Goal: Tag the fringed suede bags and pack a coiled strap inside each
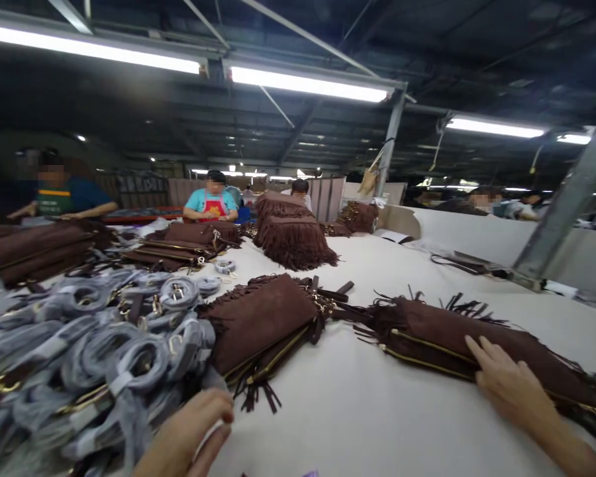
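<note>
My right hand (pixel 514 384) lies with its fingers stretched out on a dark brown fringed bag (pixel 437 324), which has gold zippers along its near edge. My left hand (pixel 193 430) is at the lower middle, fingers loosely bent and thumb apart, with nothing visible between them. It is just in front of a heap of coiled straps (pixel 139 361) in grey wrapping with gold clasps. A second brown fringed bag (pixel 268 321) lies beyond my left hand, its zippers facing me and gold hardware at its right end.
More brown bags are stacked at the far left (pixel 34 248), behind the straps (pixel 193 238) and mid-table (pixel 295 235). A dark strap (pixel 469 265) lies near a metal post (pixel 561 205) at right. Co-workers sit across the white table (pixel 377 417), one in a red apron (pixel 213 207).
</note>
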A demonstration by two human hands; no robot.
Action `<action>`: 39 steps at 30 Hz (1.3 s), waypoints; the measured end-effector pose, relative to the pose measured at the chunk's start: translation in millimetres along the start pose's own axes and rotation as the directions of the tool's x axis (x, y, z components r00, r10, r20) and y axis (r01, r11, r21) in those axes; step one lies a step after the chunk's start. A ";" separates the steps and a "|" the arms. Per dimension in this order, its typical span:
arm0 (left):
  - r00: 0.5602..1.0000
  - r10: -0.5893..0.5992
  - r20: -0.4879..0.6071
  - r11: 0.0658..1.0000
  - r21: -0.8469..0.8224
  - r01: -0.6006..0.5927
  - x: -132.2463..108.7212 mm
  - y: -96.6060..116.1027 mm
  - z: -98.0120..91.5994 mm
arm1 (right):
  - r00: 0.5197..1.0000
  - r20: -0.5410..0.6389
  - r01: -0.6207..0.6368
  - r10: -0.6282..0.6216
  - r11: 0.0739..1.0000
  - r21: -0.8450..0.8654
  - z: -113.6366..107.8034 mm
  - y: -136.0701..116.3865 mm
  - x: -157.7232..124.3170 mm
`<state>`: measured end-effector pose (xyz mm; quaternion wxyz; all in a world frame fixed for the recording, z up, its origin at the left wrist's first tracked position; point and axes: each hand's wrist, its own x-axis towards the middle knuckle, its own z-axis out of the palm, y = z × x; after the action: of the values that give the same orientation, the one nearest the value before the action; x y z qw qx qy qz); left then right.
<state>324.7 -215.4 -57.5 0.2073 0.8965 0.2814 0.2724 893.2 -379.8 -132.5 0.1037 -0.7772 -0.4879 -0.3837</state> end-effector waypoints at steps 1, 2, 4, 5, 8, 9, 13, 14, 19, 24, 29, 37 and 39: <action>1.000 -0.017 0.001 0.996 0.090 0.017 13.7 -1.0 0.8 | 1.000 0.013 0.015 -0.014 0.999 -0.038 -1.8 -5.7 3.6; 0.999 -0.039 -0.001 0.982 0.187 0.038 28.6 -1.8 3.3 | 0.999 0.026 0.021 -0.019 0.999 -0.050 -7.1 -14.9 10.1; 0.998 -0.068 -0.010 0.925 0.373 0.067 59.6 -3.1 14.0 | 0.997 0.063 0.042 -0.044 0.998 0.036 -23.5 -43.8 26.9; 0.998 -0.069 -0.013 0.890 0.450 0.067 74.3 -3.6 21.9 | 0.994 0.086 0.057 -0.069 0.990 0.127 -32.6 -62.6 34.7; 0.998 -0.060 -0.020 0.788 0.612 0.060 108.2 -5.6 47.2 | 0.969 0.196 0.058 -0.150 0.911 0.408 -56.0 -123.7 46.8; 0.998 -0.058 -0.013 0.767 0.640 0.053 115.0 -6.5 53.2 | 0.959 0.226 0.048 -0.172 0.882 0.469 -61.7 -141.9 46.9; 0.998 -0.057 0.003 0.785 0.618 0.043 120.2 -8.5 49.9 | 0.935 0.260 0.034 -0.240 0.792 0.610 -77.8 -187.5 42.6; 0.998 -0.062 -0.018 0.808 0.586 0.061 117.8 -7.7 42.7 | 0.940 0.247 0.025 -0.236 0.768 0.640 -81.7 -192.9 43.1; 0.997 -0.032 -0.069 0.927 0.372 0.056 101.6 4.0 6.7 | 0.986 0.108 -0.015 -0.125 0.582 0.813 -106.9 -208.0 57.5; 0.997 0.062 0.047 0.956 0.283 -0.073 91.1 6.8 7.2 | 0.958 0.002 0.184 -0.288 0.617 0.765 -126.7 -219.3 60.6; 0.969 0.204 -0.142 0.904 0.408 -0.130 77.9 31.5 20.4 | 0.938 0.135 0.176 -0.320 0.774 0.608 -139.1 -233.3 41.2; 0.952 -0.179 0.248 0.984 0.028 0.177 55.8 111.9 86.7 | 0.917 -0.042 0.373 -0.397 0.816 0.441 -142.8 -249.8 11.4; 0.928 -0.252 0.273 0.960 -0.051 0.276 60.4 109.4 101.3 | 0.897 -0.106 0.423 -0.428 0.769 0.479 -125.1 -242.1 4.1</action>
<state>470.7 -282.9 -55.1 0.3171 0.8686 0.3570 0.1322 629.4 -322.4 -95.6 0.2055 -0.5959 -0.7326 -0.2569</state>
